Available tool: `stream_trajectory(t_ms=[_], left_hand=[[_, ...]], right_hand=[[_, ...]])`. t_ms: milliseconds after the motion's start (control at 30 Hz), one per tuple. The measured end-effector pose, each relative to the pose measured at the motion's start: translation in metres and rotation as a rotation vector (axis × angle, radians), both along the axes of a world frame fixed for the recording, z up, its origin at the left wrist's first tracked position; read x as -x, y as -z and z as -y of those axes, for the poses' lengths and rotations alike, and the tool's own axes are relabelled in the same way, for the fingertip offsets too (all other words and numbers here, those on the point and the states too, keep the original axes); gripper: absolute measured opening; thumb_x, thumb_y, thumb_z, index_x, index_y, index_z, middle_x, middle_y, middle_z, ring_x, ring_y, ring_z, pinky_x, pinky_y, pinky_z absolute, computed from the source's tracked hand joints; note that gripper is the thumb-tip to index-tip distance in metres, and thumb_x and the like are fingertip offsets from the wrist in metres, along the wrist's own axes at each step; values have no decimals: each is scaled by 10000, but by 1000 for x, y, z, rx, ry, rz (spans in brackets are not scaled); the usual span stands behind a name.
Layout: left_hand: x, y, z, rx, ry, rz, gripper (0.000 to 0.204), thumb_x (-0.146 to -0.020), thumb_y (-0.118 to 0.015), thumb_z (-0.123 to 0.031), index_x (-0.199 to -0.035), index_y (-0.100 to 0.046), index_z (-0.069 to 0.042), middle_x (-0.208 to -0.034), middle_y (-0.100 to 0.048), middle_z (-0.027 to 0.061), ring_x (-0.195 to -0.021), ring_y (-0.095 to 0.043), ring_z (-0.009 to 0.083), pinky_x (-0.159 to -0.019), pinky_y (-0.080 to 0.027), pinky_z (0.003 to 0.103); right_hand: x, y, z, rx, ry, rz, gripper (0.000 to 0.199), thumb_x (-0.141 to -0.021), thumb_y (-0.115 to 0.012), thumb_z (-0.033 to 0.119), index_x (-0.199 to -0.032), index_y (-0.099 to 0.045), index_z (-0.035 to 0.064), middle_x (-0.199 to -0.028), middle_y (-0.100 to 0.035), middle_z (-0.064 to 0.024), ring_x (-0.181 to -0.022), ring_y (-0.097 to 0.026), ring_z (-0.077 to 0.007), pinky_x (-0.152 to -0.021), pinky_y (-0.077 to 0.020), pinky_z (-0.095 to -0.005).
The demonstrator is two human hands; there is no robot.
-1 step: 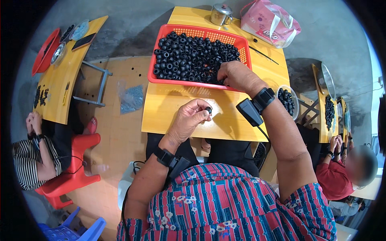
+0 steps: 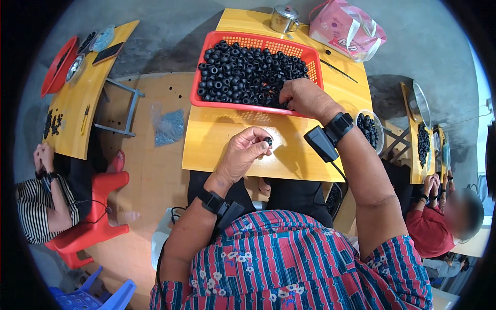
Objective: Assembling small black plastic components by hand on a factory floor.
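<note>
A small, round black piece with a hole (image 2: 268, 141) is pinched between the thumb and forefinger of my left hand (image 2: 243, 152), above the near part of the yellow table (image 2: 217, 147). My right hand (image 2: 309, 99) reaches over the near right rim of a red plastic basket (image 2: 199, 98). Its fingers are drawn together and point down among many black hollow pieces (image 2: 237, 72) of the same kind. What those fingertips grip, if anything, is hidden. Each of my wrists wears a black strapped device.
Right of the table stands a clear tub of black pieces (image 2: 368, 129). A metal lidded cup (image 2: 284, 18), a pink bag (image 2: 343, 31) and a thin black rod (image 2: 338, 71) lie beyond the basket. People sit at side tables left and right. A plastic bag (image 2: 169, 126) lies on the floor.
</note>
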State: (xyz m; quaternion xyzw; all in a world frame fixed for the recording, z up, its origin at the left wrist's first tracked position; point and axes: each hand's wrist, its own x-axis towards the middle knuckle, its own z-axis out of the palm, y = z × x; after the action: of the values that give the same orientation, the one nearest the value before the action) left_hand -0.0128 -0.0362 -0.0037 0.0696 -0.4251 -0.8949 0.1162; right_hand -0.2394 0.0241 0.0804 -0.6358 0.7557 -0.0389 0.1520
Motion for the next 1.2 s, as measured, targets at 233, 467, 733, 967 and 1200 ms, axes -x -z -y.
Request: stream_trajectory(t_ms=[233,467,733,967,1200], left_hand=[[-1,0,-1,-7,-5,-6,159,-893,-605,-114,-1032,-557,-52,-868,-564,18,-797,-541,107,-756,-457,264],[-2,6,-4,-21,-39,-11,141,-895,-597,-84,-1031,-576,-55,-879,-569,8,-794,-548,103,-787,-475,266],[-10,0,-13,75,-90,107,155,-898,-610,-132,-1029,-577,-58,-842,-564,-8,-780,-542,86,-785,-483,272],[-27,-10,-21,74,-120,33,159,-905,-604,-145,-1034,-575,-57,-854,-559,0,-794,-536,83,-792,-488,274],[-33,-26,-27,103,-181,-47,170,-909,-601,-169,-1031,-575,-54,-939,-601,41,-809,-535,91,-810,-475,281]], right_hand=[[6,3,-12,111,-21,43,187,-682,-645,89,-856,-712,77,-858,-645,-121,-842,-621,-295,-777,-501,-374],[-34,-11,-46,508,198,270,149,-762,-669,37,-906,-698,17,-786,-611,-107,-692,-604,-225,-656,-498,-287],[-94,-5,-89,559,559,1244,157,-836,-649,62,-976,-668,-5,-754,-631,-10,-626,-555,-60,-595,-464,-201],[-121,10,-105,567,546,1543,104,-852,-636,51,-944,-635,4,-813,-630,-20,-650,-557,-70,-616,-470,-202],[-122,12,-110,398,433,1379,84,-874,-627,90,-897,-628,9,-776,-611,-2,-613,-541,-52,-559,-452,-191]])
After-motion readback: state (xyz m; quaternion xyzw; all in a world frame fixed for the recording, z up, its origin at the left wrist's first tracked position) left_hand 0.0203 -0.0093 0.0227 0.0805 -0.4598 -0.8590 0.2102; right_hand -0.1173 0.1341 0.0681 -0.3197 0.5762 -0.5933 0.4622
